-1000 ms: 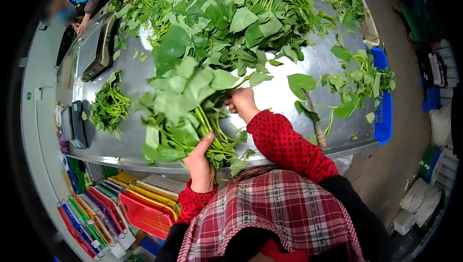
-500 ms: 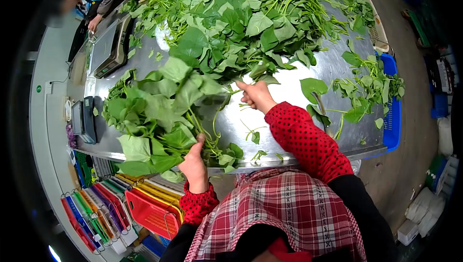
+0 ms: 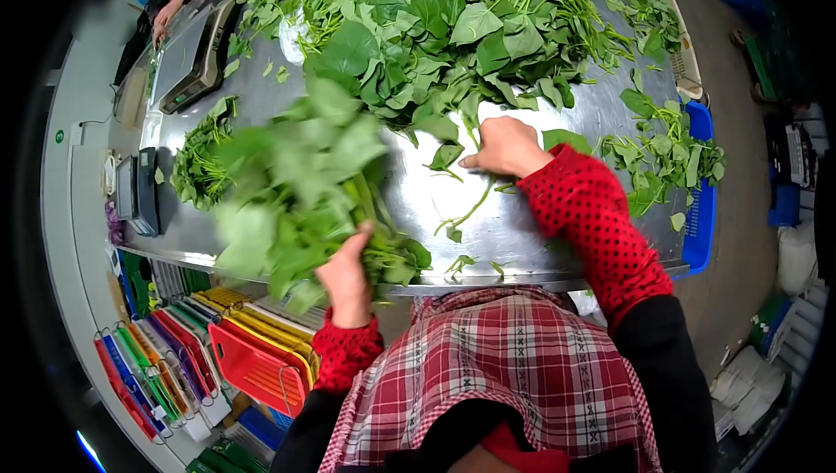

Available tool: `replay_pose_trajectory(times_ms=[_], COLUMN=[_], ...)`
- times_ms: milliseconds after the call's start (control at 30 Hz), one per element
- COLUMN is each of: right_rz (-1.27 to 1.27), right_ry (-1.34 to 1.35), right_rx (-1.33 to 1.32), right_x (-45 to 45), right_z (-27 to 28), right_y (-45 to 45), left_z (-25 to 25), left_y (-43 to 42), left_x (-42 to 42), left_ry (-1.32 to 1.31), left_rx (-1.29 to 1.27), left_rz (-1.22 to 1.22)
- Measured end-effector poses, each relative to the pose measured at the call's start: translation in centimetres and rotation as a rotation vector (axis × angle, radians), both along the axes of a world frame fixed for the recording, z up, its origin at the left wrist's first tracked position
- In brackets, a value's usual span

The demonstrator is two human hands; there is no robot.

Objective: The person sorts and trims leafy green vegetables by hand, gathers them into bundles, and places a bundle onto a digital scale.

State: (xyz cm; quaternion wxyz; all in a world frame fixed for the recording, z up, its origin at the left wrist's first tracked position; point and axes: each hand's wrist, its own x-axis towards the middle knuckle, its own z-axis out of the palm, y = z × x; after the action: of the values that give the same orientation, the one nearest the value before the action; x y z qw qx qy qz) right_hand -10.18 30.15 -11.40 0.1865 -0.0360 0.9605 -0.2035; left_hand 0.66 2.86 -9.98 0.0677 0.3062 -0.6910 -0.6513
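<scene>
My left hand [image 3: 345,280] is closed round the stems of a big bunch of sweet potato leaves [image 3: 300,181], blurred by motion, held over the table's near left part. My right hand [image 3: 509,147] has its fingers curled in, thumb pointing left, with a leafy stem [image 3: 475,205] coming out below them. What lies inside that fist is partly hidden. Just beyond it rises a large heap of the same greens [image 3: 435,37] on the metal table [image 3: 409,203]. A smaller bundle of greens [image 3: 202,159] lies left of the held bunch.
At the left stand a scale [image 3: 193,59] and a second dark device [image 3: 139,194]. A blue crate [image 3: 702,220] and a pale basket [image 3: 686,46] line the right edge. Below left are red baskets [image 3: 252,364]. A co-worker's hand [image 3: 165,16] is at the far left.
My right hand has moved right and turned knuckles-up, its fingers now by a different stem. The bunch in my left hand has swung slightly, uncovering the bundle on the left. The view has shifted slightly.
</scene>
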Motion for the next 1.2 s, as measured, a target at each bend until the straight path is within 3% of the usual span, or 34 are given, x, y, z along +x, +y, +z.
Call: replay_pose_trajectory(times_ms=[67,100,200,267,467,533,700,733,800,967,1033,1200], right_rz=[-0.135,-0.187,-0.232,-0.311,-0.377,-0.431,-0.536,-0.53,-1.032,-0.771,-0.531,-0.731], right_ry=[0.135,0.04,-0.035,0.145,0.224,0.244,-0.029,-0.024,-0.355,-0.323,-0.313,-0.48], right_rx=[-0.03,-0.045,-0.058,-0.086,-0.194,-0.362,-1.232,-1.234,-1.461,-1.439,-1.339,-1.388], right_x=[1.9,2.9,6.0,6.3,6.8,7.9,8.9,8.9,9.0,9.6,9.8,9.9], right_z=[-1.4,-1.8,-4.8,-8.0,-6.0,-4.4,-5.1,-5.6,-6.0,-6.2,-4.1,-4.9], right_y=[0.4,0.9,-0.5,-3.5,-2.2,-2.2,-4.4,-4.2,-4.5,-5.1,-4.1,-3.9], left_z=[-1.3,-1.8,-2.9,-4.0,-4.0,-3.5,-4.6,-4.6,-4.3,-3.1,-2.9,-4.3], left_y=[2.9,4.1,5.4,5.4,4.3,4.4,5.3,5.3,5.4,6.6,6.7,7.1], left_x=[-0.3,-0.2,0.2,0.0,-0.3,-0.4,-0.1,-0.3,-0.5,-0.5,0.3,0.0], left_ry=[-0.057,-0.058,-0.15,-0.184,-0.259,-0.311,-0.363,-0.345,-0.336,-0.394,-0.392,-0.4], left_rx=[0.292,0.393,0.48,0.538,0.683,0.708,0.811,0.83,0.852,0.911,0.898,1.064], left_rz=[-0.012,-0.005,-0.098,-0.182,-0.142,-0.17,-0.166,-0.137,-0.133,-0.199,-0.254,-0.261])
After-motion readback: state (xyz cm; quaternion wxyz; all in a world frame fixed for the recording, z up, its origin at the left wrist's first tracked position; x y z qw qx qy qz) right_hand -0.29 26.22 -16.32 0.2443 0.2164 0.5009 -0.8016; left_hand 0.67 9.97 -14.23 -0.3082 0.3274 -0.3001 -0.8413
